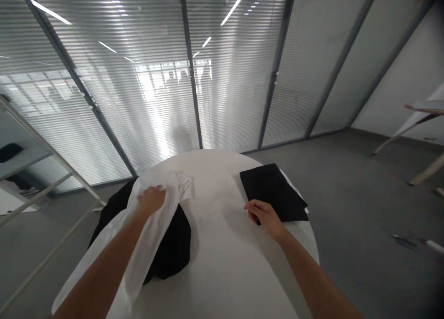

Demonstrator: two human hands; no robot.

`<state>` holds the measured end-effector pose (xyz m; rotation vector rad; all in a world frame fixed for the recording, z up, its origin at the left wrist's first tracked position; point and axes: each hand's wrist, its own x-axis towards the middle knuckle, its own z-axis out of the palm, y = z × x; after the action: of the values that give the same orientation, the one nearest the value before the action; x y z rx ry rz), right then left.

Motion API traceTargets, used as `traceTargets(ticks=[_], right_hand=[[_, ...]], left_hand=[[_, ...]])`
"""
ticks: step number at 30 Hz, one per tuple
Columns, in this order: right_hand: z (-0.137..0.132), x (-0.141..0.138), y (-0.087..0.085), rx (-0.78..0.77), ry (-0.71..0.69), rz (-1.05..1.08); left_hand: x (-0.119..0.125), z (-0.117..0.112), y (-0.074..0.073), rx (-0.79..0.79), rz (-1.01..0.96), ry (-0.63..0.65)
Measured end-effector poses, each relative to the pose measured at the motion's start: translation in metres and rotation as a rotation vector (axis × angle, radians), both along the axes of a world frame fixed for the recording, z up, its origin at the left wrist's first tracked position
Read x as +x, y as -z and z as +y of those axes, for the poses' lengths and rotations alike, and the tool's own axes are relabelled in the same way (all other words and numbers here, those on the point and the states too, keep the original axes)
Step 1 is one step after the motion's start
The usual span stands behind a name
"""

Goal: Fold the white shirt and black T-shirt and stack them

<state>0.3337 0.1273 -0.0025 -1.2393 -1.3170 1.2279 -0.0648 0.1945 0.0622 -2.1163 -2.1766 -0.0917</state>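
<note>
A long piece of white cloth point(173, 189), perhaps a garment, lies across the left side of a round white table point(222, 263) and hangs toward me. My left hand point(151, 201) is on it, slightly blurred, fingers curled into the fabric. Beneath the white cloth is a bunched black cloth point(173, 249), part of it spreading past the table's left edge. On the right, my right hand point(262, 213) is closed in a loose fist at the near left corner of a folded black cloth point(274, 189). I see nothing between its fingers.
A white metal rack point(52, 148) stands on the left beside the table. Behind the table runs a glass partition with blinds point(229, 92). A wooden-legged piece of furniture point(425, 107) is at the far right, and a blurred object point(405, 241) lies on the grey floor.
</note>
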Motion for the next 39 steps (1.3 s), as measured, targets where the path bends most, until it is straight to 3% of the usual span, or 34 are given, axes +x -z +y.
traceTargets(ticks=[3, 5, 9, 12, 15, 17, 19, 23, 26, 29, 32, 34, 37, 39], right_hand=[[-0.001, 0.005, -0.004, 0.108, 0.063, -0.169], [-0.004, 0.006, -0.008, 0.208, 0.149, -0.321], [-0.018, -0.004, -0.017, 0.279, 0.176, -0.619], [-0.025, -0.011, -0.021, 0.318, 0.141, -0.930], [-0.019, 0.002, -0.029, 0.333, 0.384, -1.196], [-0.009, 0.019, -0.034, 0.253, 0.584, -1.288], [0.003, 0.036, -0.037, 0.151, 0.666, -1.342], [0.023, 0.054, -0.036, 0.129, 0.538, -1.410], [0.031, 0.056, -0.036, 0.167, 0.459, -1.317], [0.032, 0.054, -0.040, 0.194, 0.405, -1.085], [0.026, 0.042, -0.051, 0.261, 0.342, -0.823], [0.019, 0.030, -0.059, 0.281, 0.302, -0.629], [0.007, 0.011, -0.070, 0.266, 0.190, -0.370], [0.000, 0.004, -0.077, 0.252, 0.125, -0.256]], left_hand=[[-0.008, -0.016, 0.048, 0.064, 0.040, -0.043], [-0.023, -0.019, 0.061, 0.085, 0.059, -0.093], [-0.056, -0.008, 0.058, 0.055, -0.014, -0.293], [-0.057, 0.001, 0.052, 0.029, -0.074, -0.372], [-0.034, -0.001, 0.055, 0.062, -0.070, -0.347], [-0.016, -0.009, 0.060, 0.164, -0.004, -0.312], [-0.003, -0.018, 0.064, 0.266, 0.064, -0.286], [0.000, -0.025, 0.064, 0.301, 0.016, -0.247], [0.009, -0.021, 0.058, 0.258, -0.114, -0.192], [0.056, -0.019, 0.048, 0.192, -0.282, 0.065], [0.134, -0.026, 0.039, 0.120, -0.547, 0.487], [0.186, -0.033, 0.037, 0.062, -0.701, 0.701], [0.239, -0.041, 0.038, 0.041, -0.858, 0.716], [0.251, -0.044, 0.036, 0.078, -0.918, 0.659]])
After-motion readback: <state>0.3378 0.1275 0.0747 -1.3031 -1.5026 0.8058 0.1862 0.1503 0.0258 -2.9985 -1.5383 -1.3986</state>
